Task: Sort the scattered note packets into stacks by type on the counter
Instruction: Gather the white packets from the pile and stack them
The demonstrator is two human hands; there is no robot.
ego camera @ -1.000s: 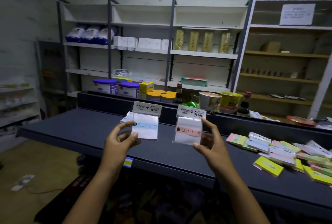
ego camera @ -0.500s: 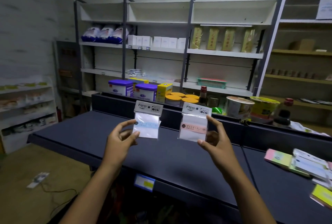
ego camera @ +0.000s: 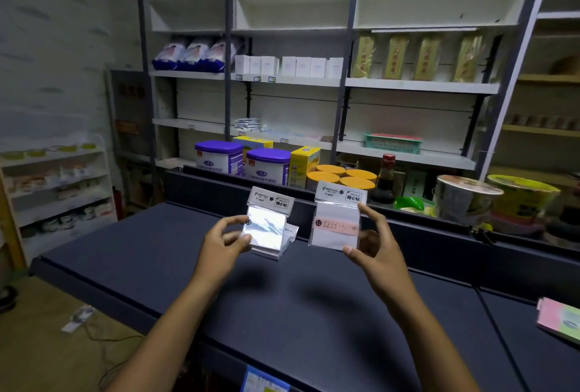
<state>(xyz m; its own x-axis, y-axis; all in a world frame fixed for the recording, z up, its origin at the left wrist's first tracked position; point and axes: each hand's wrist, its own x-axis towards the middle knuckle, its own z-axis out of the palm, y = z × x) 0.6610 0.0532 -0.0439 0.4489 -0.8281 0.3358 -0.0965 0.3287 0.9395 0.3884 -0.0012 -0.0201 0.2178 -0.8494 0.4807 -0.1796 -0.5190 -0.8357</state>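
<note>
Two hands above the dark counter [ego camera: 157, 253]; left hand [ego camera: 219, 245] pinches a glare-whitened clear plastic note packet [ego camera: 268, 226]; right hand [ego camera: 375, 247] pinches a pink-banded clear packet [ego camera: 335, 225].

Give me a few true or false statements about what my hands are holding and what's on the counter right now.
1. The left hand holds a glare-covered packet. True.
2. The right hand holds a pink-banded packet. True.
3. Both packets lie flat on the counter. False: both are held up above it.
4. The right hand is empty. False: it pinches the packet's edge.
5. A pink and green packet lies at the counter's right edge. True.
</note>
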